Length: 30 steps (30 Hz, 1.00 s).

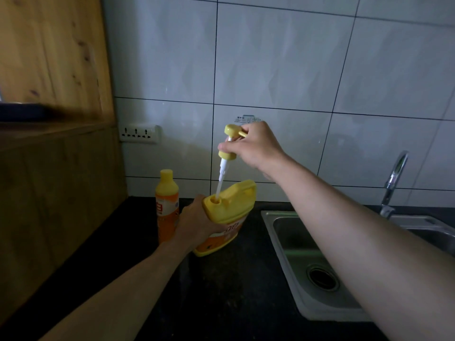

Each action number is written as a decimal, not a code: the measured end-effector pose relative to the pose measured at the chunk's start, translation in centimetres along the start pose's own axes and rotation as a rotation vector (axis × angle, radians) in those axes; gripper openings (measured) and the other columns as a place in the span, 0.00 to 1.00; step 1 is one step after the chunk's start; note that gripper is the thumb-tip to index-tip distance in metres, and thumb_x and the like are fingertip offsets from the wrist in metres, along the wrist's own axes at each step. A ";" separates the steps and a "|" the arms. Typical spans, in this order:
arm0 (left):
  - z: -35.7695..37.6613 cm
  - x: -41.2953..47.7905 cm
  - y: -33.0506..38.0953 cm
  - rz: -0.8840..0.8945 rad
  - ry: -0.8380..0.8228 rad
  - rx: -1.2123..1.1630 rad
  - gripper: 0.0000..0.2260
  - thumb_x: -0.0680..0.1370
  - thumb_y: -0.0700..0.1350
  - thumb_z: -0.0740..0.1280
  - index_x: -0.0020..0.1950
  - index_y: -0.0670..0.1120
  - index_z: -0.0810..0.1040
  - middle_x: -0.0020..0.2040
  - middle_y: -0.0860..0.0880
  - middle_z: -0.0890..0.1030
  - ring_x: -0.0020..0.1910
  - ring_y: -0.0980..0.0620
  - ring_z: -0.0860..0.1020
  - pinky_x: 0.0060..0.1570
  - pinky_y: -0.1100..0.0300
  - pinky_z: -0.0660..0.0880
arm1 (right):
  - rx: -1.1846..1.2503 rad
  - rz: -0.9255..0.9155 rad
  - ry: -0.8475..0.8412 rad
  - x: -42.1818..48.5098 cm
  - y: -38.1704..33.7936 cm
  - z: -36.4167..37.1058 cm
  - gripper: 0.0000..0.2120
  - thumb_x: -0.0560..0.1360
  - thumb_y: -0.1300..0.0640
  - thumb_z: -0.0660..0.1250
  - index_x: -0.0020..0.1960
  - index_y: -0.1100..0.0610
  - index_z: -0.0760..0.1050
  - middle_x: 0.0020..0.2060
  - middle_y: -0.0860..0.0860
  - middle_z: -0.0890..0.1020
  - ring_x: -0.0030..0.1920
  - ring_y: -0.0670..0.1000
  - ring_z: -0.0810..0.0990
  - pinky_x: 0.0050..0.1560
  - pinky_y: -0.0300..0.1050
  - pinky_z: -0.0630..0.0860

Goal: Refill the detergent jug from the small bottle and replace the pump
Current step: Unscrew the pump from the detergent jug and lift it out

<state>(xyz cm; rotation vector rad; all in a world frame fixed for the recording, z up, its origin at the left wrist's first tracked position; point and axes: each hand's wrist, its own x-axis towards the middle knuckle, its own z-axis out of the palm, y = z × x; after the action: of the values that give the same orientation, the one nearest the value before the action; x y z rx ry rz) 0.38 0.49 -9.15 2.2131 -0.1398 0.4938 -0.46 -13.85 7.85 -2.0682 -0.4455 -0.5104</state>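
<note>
On the dark countertop (221, 291), the yellow detergent jug (226, 215) is gripped around its shoulder by the left hand (197, 223), fingers closed on the smooth plastic, and is tilted toward the sink (295, 232). Just behind it, the capped small bottle (167, 205) stands upright and untouched. Higher up, the pump (229, 148) is pinched at its yellow collar by the closed fingers of the right hand (256, 146). Its thin white tube runs steeply down and slightly left, the tip just inside the jug's round mouth, directly below the right hand.
</note>
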 end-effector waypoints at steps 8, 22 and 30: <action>0.3 0.3 0.6 -0.036 0.032 0.055 0.37 0.61 0.56 0.79 0.64 0.46 0.68 0.58 0.47 0.79 0.54 0.47 0.79 0.49 0.54 0.77 | 0.213 0.028 0.123 0.2 -2.9 -0.6 0.04 0.68 0.59 0.73 0.41 0.57 0.79 0.26 0.46 0.78 0.21 0.40 0.73 0.20 0.31 0.65; 0.8 0.9 0.2 -0.114 0.095 0.035 0.38 0.62 0.56 0.79 0.65 0.44 0.68 0.58 0.46 0.79 0.55 0.46 0.79 0.46 0.59 0.72 | 0.397 -0.076 0.240 1.0 -6.8 -3.1 0.02 0.69 0.64 0.70 0.40 0.63 0.78 0.32 0.46 0.79 0.27 0.49 0.81 0.23 0.32 0.69; 0.9 0.8 0.1 -0.100 0.161 0.060 0.35 0.62 0.55 0.79 0.62 0.44 0.69 0.56 0.46 0.80 0.53 0.46 0.79 0.44 0.59 0.72 | 0.277 -0.099 0.449 0.9 -6.0 -3.2 0.11 0.69 0.57 0.70 0.32 0.56 0.70 0.29 0.52 0.80 0.35 0.55 0.83 0.33 0.51 0.78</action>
<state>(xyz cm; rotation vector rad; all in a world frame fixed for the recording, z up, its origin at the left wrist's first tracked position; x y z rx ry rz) 1.38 -0.20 -9.32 2.2157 0.0717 0.6251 -3.25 -13.44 14.11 -1.6117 -0.3286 -0.8949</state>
